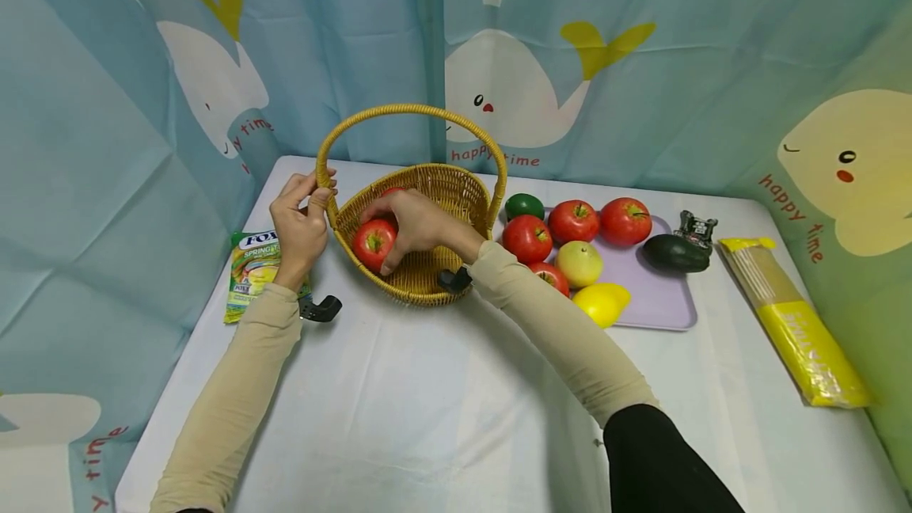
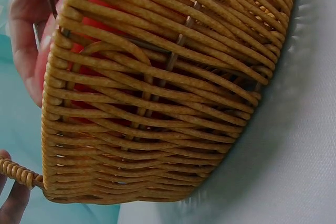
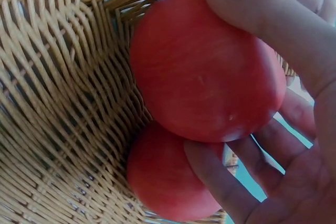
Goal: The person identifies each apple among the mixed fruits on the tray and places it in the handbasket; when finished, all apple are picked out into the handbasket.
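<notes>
Curtained-off tabletop nook, apparently a staged set-up; whether in a home, lab or studio cannot be told, the room beyond being hidden. Signs: blue-green curtain (image 1: pixel 370 38) round back and both sides, printed with cartoon whales (image 1: pixel 516 97) and "happy time"; white-covered table (image 1: pixel 427 410) pushed up against it; wicker basket (image 1: pixel 456 190), red apples (image 1: pixel 527 239), lilac tray (image 1: pixel 659 299) and yellow packet (image 1: pixel 801 331) spread display-fashion; black fittings (image 1: pixel 326 309) at the person's wrists.

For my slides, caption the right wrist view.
Right hand grips a red apple beside another apple in a wicker basket.
</notes>
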Demonstrator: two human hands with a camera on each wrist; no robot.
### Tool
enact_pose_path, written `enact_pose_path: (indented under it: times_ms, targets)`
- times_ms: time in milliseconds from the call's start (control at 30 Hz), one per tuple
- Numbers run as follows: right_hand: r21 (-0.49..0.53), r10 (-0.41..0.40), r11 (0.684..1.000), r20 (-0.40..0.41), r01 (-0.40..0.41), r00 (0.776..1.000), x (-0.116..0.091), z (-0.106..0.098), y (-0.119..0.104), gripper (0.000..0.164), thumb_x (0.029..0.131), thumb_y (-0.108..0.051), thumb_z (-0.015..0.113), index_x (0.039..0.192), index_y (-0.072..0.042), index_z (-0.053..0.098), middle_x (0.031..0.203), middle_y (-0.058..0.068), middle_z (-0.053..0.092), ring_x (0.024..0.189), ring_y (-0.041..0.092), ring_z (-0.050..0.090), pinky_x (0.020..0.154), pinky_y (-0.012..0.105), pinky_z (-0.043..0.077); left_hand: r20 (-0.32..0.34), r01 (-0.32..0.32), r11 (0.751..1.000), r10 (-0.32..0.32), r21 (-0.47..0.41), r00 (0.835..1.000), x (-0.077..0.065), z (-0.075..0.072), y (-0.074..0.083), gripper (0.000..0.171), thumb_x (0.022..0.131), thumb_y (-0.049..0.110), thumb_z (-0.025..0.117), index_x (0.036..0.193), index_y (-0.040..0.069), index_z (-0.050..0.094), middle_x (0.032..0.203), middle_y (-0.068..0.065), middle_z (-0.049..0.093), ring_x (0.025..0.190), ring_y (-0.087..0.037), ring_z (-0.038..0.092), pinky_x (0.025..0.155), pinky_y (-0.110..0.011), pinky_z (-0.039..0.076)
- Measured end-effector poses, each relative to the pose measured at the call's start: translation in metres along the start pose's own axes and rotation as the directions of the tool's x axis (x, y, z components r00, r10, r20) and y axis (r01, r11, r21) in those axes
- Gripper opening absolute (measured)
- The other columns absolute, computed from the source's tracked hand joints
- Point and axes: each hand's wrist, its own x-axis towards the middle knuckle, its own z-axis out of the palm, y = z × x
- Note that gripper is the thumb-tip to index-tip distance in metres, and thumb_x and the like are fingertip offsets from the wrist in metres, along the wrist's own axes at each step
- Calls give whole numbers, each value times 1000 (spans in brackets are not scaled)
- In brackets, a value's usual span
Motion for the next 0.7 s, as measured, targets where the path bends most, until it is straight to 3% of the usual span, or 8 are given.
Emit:
enact_pose_path:
  times_ms: [167, 333, 567, 700]
  targets:
    - [-89, 5, 996, 17, -3, 1000, 4, 0, -1, 80, 60, -28, 106, 131, -15, 73, 125, -1, 75, 115, 15, 64, 104, 32, 54, 0, -23, 1000, 23, 10, 1000, 0, 0, -1, 22, 104, 3, 65, 119, -5, 78, 99, -12, 70, 92, -3, 69, 74, -14, 57]
    - [-138, 58, 989, 53, -51, 997, 7, 0, 0, 82, 62, -30, 106, 135, -19, 71, 132, -2, 73, 121, 17, 61, 109, 35, 51, 7, -25, 1000, 25, -2, 1000, 0, 0, -3, 23, 104, 3, 65, 120, -6, 77, 101, -16, 70, 93, -3, 70, 75, -15, 59]
    - [-75, 77, 995, 97, -70, 992, 8, 1, 4, 83, 67, -24, 103, 141, -18, 67, 141, 0, 69, 130, 22, 55, 117, 39, 46, 7, -22, 1000, 23, -16, 1000, -1, -1, -2, 23, 104, 3, 65, 120, -7, 77, 101, 8, 69, 93, -4, 70, 76, -16, 61]
    - [-48, 83, 996, 118, -78, 990, 7, 1, 5, 84, 70, -23, 102, 145, -16, 64, 144, 3, 66, 132, 20, 58, 118, 38, 47, 4, -14, 1000, 14, -22, 1000, -1, 0, 0, 23, 104, 2, 65, 120, -7, 77, 100, 2, 70, 93, -5, 70, 77, -15, 60]
